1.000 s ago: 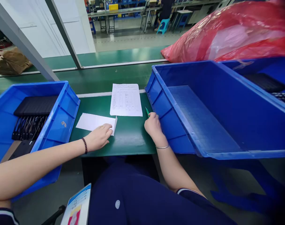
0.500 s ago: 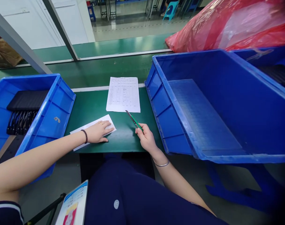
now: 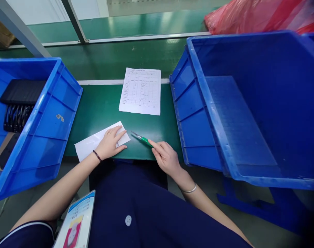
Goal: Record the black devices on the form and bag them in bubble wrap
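My left hand (image 3: 111,140) lies with fingers spread on a folded white sheet of paper (image 3: 88,144), pressing it to the green table (image 3: 100,106). In my right hand (image 3: 167,156) is a utility knife with a green handle (image 3: 146,140). Its thin metal blade points left, a short gap from the paper's right corner. Beyond both hands a printed form (image 3: 140,91) with a table of rows and some handwriting lies flat.
A blue bin (image 3: 69,96) on the left holds black flat pieces (image 3: 22,91). To the right stands a large blue bin (image 3: 198,113) with a clear sheet inside. Behind it is a red plastic bag (image 3: 250,17). A metal post (image 3: 75,22) rises at the table's back.
The knife has turned from pointing up and away to pointing left, nearer the paper's edge. My left hand stays on the paper. The view has tilted down.
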The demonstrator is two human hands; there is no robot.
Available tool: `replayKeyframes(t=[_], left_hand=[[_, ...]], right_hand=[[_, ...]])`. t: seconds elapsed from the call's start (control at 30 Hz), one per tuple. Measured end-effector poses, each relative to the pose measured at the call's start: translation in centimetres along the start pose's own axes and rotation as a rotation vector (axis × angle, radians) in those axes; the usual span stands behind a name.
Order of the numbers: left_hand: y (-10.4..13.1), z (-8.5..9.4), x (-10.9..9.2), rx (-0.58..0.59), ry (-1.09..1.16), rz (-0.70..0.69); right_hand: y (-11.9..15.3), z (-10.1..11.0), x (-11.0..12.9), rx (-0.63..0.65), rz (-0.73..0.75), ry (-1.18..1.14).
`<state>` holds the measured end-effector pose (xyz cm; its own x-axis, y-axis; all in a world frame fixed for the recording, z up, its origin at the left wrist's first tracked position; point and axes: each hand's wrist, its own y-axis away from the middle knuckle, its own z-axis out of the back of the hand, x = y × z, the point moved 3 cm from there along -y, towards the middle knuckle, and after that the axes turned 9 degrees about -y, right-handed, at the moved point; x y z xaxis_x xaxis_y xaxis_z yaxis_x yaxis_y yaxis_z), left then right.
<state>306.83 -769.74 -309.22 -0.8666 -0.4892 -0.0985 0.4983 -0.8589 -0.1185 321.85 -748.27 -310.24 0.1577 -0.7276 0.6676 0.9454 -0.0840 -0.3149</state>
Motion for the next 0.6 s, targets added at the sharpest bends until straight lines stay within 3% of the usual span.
replayKeyframes(t=[0.2, 0.4, 0.6], left_hand=[[-0.3, -0.2, 0.5, -0.002, 0.054, 0.025], [-0.3, -0.1, 0.5, -0.008, 0.064, 0.033], [-0.1, -0.7, 0.4, -0.074, 0.066, 0.045]], right_hand=[[1.7, -0.1, 0.3, 0.065, 0.127, 0.106], [1.7, -0.8, 0.4, 0.082, 0.12, 0.252], [1.3, -1.3, 0.8, 0.02, 0.109, 0.27]])
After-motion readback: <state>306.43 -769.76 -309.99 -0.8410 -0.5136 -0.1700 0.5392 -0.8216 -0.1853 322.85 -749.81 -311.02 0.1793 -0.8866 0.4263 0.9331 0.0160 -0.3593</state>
